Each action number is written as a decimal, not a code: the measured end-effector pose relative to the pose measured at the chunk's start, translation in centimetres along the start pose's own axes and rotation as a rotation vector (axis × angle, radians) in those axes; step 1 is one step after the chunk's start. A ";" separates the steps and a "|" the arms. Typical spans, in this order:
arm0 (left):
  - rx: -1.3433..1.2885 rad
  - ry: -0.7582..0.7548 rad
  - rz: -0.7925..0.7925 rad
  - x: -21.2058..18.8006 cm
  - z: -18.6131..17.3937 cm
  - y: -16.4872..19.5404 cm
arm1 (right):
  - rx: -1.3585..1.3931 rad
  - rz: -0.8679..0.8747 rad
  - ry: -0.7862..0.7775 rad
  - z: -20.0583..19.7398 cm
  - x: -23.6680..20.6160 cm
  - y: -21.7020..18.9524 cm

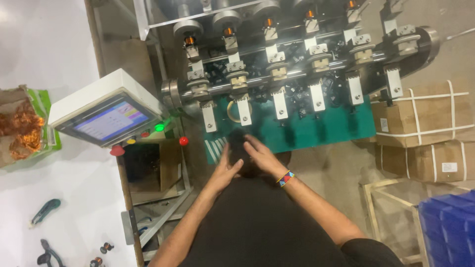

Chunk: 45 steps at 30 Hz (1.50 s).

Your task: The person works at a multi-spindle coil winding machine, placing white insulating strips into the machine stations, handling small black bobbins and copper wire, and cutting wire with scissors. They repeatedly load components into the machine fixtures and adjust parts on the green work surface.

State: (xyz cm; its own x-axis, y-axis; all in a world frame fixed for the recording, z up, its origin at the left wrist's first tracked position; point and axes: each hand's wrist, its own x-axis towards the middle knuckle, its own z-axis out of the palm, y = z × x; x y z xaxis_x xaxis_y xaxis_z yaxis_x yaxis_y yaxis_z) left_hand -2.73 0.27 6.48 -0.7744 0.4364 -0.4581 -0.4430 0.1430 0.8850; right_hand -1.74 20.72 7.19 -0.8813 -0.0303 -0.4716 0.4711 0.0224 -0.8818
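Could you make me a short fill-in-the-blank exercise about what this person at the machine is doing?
1. Both hands, the left hand and the right hand, rest on a small ____ object at the mat's near edge.
2. The mat under the winding machine is ____ in colour.
3. The beaded bracelet sits on the ____ wrist.
4. The touchscreen panel stands to the person's ____.

Missing words: dark; green; right; left

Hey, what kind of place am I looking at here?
Most likely a small factory floor for winding copper coils. A multi-spindle winding machine carries copper-wound bobbins, a control panel with touchscreen stands beside it, and strapped cardboard boxes sit nearby.
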 end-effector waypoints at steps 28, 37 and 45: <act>0.828 1.065 0.082 -7.7 -23.5 -0.3 | -0.969 0.053 0.833 -46.5 -5.2 -2.1; -0.119 0.679 -0.270 7.1 -13.5 3.4 | -0.957 0.150 0.826 -47.6 2.6 -2.1; 0.138 0.780 -0.152 8.9 -13.6 2.9 | -0.959 0.183 0.821 -49.0 2.7 -1.5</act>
State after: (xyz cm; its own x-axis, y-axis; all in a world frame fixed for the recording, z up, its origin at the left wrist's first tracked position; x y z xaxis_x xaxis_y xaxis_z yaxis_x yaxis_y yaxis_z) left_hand -17.06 -7.48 3.81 -0.8252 -0.3354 -0.4545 -0.5482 0.2819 0.7874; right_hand -6.68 69.61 7.47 -0.7325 0.6660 -0.1408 0.6742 0.6810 -0.2860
